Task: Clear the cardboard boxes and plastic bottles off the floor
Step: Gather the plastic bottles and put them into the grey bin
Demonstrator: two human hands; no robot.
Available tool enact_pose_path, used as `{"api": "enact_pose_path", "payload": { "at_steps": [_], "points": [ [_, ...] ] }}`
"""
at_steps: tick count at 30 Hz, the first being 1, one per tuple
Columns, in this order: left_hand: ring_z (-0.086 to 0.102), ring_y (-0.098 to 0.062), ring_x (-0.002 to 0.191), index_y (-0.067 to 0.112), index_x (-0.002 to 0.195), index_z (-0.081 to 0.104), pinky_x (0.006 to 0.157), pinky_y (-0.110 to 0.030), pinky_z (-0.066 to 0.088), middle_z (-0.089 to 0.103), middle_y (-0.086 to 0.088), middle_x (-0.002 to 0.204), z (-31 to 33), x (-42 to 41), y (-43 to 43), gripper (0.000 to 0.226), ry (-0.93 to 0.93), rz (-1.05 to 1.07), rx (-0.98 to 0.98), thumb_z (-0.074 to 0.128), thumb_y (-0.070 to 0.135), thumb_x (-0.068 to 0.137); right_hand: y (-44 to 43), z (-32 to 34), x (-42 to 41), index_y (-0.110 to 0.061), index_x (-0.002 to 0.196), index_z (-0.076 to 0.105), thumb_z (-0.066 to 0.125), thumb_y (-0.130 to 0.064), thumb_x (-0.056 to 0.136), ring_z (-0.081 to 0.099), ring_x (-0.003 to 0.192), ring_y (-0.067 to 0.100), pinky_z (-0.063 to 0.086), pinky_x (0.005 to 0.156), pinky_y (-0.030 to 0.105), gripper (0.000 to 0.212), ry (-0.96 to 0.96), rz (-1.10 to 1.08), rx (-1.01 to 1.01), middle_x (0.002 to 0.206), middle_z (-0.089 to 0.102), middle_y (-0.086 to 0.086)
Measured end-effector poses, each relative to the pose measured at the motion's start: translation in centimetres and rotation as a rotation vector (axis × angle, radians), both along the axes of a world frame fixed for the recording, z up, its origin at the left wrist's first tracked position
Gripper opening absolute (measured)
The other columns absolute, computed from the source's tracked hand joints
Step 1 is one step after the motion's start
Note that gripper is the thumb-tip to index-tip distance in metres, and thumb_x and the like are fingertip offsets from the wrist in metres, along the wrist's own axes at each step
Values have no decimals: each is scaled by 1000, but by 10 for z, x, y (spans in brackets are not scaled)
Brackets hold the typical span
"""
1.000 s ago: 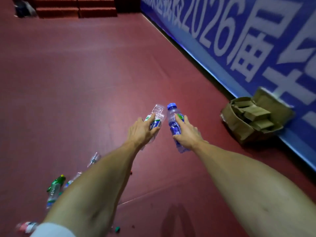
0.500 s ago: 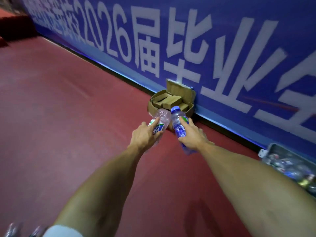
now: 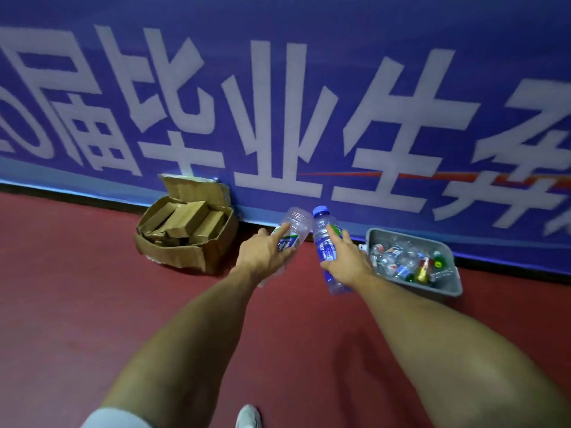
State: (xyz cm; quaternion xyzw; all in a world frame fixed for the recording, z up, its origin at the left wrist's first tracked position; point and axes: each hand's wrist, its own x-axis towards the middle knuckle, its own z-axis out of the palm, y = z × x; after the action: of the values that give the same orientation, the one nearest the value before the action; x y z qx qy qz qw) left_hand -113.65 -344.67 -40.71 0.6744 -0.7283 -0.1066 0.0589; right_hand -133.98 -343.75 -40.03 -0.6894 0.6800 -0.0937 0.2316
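My left hand (image 3: 262,257) grips a clear capless plastic bottle (image 3: 295,225) with a green and blue label. A blue-capped plastic bottle (image 3: 323,239) is held upright in my right hand (image 3: 347,264). Both hands are held out over the red floor, between two containers against the wall. On the left stands an open cardboard box (image 3: 173,251) filled with folded cardboard pieces (image 3: 188,219). On the right sits a grey plastic bin (image 3: 445,287) holding several empty bottles (image 3: 398,261).
A blue banner wall (image 3: 309,103) with large white characters runs across the back, meeting the red floor (image 3: 77,288). The toe of my white shoe (image 3: 247,417) shows at the bottom edge.
The view has swung right and closer to the wall. The cardboard box shifted left in view and the grey bin came fully into sight. Both hands still hold their bottles.
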Motion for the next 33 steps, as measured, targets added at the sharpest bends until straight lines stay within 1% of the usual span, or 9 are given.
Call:
{"api": "enact_pose_path", "payload": {
  "at_steps": [2, 5, 8, 13, 16, 19, 24, 29, 33],
  "points": [
    [61, -28, 104, 44, 157, 15, 77, -34, 45, 52, -13, 128, 0, -14, -43, 68, 2, -59, -17, 36, 68, 96, -28, 2, -12, -40, 159, 6, 67, -28, 93, 47, 133, 35, 41, 93, 32, 91, 18, -79, 3, 168, 2, 0],
    [61, -29, 102, 46, 156, 14, 74, -34, 44, 52, -11, 121, -2, -40, -96, 70, 11, -156, -32, 37, 72, 94, -60, 2, -32, -40, 159, 3, 67, -31, 94, 44, 137, 36, 41, 104, 40, 92, 46, -171, 13, 168, -1, 0],
    [62, -29, 102, 47, 155, 14, 78, -37, 49, 52, -11, 122, -4, -72, -136, 71, 24, -237, -13, 40, 71, 94, -78, -1, -60, -43, 158, 1, 66, -34, 94, 41, 140, 34, 41, 107, 42, 92, 40, -263, 46, 168, -5, -2],
    [61, -29, 104, 46, 156, 16, 83, -39, 50, 51, -11, 123, -11, -136, -182, 70, 23, -387, 5, 42, 68, 95, -99, -15, -119, -47, 157, 3, 68, -41, 92, 40, 142, 33, 37, 111, 42, 92, 64, -357, 66, 168, -7, -6],
    [61, -30, 106, 46, 156, 15, 84, -40, 50, 50, -10, 124, -21, -183, -212, 69, 12, -458, 30, 42, 67, 95, -122, -29, -165, -48, 156, 3, 68, -43, 91, 44, 139, 31, 36, 113, 44, 92, 86, -415, 94, 168, -6, -7],
    [59, -30, 110, 46, 156, 14, 84, -39, 48, 50, -11, 125, -28, -232, -245, 69, -27, -515, 44, 42, 66, 96, -151, -38, -212, -46, 157, 3, 66, -41, 93, 46, 138, 30, 40, 109, 41, 90, 88, -441, 105, 168, -6, -7],
    [54, -31, 118, 45, 156, 16, 90, -42, 47, 49, -12, 129, -19, -322, -305, 68, -49, -560, 39, 42, 66, 97, -200, -39, -295, -45, 157, 7, 65, -41, 93, 41, 141, 29, 40, 109, 40, 87, 93, -488, 90, 168, -2, -11],
    [58, -31, 112, 45, 156, 16, 85, -39, 49, 49, -12, 130, -1, -392, -348, 66, -16, -604, 32, 40, 66, 98, -237, -17, -360, -44, 158, 10, 63, -40, 95, 47, 136, 31, 40, 106, 36, 83, 135, -560, 111, 168, 0, -6],
    [58, -30, 112, 44, 156, 14, 87, -40, 51, 49, -13, 129, -5, -428, -380, 67, -10, -611, 66, 39, 64, 98, -267, -16, -398, -44, 158, 8, 62, -42, 96, 51, 132, 32, 42, 104, 36, 82, 166, -565, 137, 168, 0, -5]
  ]
}}
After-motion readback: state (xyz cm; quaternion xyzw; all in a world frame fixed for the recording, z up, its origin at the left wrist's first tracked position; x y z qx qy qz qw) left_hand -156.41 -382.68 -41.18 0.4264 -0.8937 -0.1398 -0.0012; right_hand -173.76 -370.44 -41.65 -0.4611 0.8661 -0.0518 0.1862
